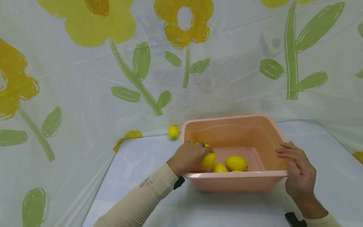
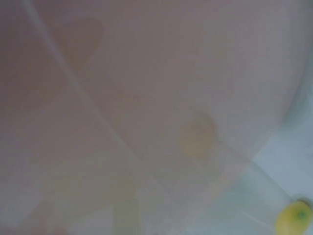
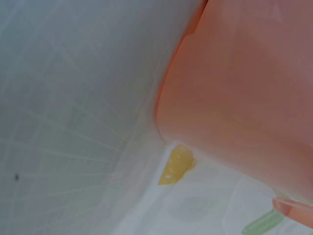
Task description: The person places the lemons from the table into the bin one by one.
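A peach-coloured plastic basin (image 1: 235, 181) stands on the table, tilted a little towards the head camera. Inside it my left hand (image 1: 191, 156) reaches over the left rim, fingers curled about a lemon (image 1: 209, 160); part of that hand is hidden. More lemons lie on the basin floor, one lemon (image 1: 236, 163) near the middle and another lemon (image 1: 219, 168) by the front wall. My right hand (image 1: 299, 167) grips the basin's right rim, fingers on the inside. The basin's wall (image 3: 234, 98) fills much of the right wrist view; the left wrist view is hazy.
Beyond the basin's far left corner a single lemon (image 1: 173, 132) sits on the table, against the flower-printed plastic sheet (image 1: 227, 82) that hangs behind. A pale cloth-like cover (image 1: 136, 176) spreads over the tabletop.
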`<move>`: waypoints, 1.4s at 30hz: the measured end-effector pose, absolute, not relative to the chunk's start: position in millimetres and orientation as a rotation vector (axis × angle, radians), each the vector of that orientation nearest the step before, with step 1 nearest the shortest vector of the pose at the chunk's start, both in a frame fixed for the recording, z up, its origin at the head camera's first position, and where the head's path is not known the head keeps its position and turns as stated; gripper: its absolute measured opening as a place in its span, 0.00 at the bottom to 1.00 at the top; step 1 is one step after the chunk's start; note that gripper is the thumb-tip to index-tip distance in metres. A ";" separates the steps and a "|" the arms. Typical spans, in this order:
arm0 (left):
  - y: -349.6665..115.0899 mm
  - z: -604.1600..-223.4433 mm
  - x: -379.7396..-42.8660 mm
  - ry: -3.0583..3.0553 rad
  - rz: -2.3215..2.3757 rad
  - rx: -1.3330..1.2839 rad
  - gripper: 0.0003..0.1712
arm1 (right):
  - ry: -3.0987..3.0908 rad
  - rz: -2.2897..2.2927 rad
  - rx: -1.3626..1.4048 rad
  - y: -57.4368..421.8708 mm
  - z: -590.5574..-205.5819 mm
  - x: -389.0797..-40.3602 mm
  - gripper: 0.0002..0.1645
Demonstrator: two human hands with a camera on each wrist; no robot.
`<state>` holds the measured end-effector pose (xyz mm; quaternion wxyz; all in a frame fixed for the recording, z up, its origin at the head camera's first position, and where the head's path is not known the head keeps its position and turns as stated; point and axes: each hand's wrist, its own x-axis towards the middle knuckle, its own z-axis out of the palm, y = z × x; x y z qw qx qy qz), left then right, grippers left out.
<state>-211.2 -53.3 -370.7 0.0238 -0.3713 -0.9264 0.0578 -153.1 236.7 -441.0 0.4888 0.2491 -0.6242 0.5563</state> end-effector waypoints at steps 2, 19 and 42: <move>-53.5 -370.4 -210.9 -2.867 0.184 -1.150 0.28 | -1.520 1.350 0.603 236.8 -441.1 -153.4 0.15; -53.2 -368.6 -211.8 -2.921 0.320 -1.184 0.30 | -1.582 1.328 0.568 238.7 -444.7 -153.5 0.15; -51.7 -362.3 -213.9 -3.019 0.205 -1.254 0.25 | -1.567 1.341 0.572 238.4 -443.8 -152.5 0.14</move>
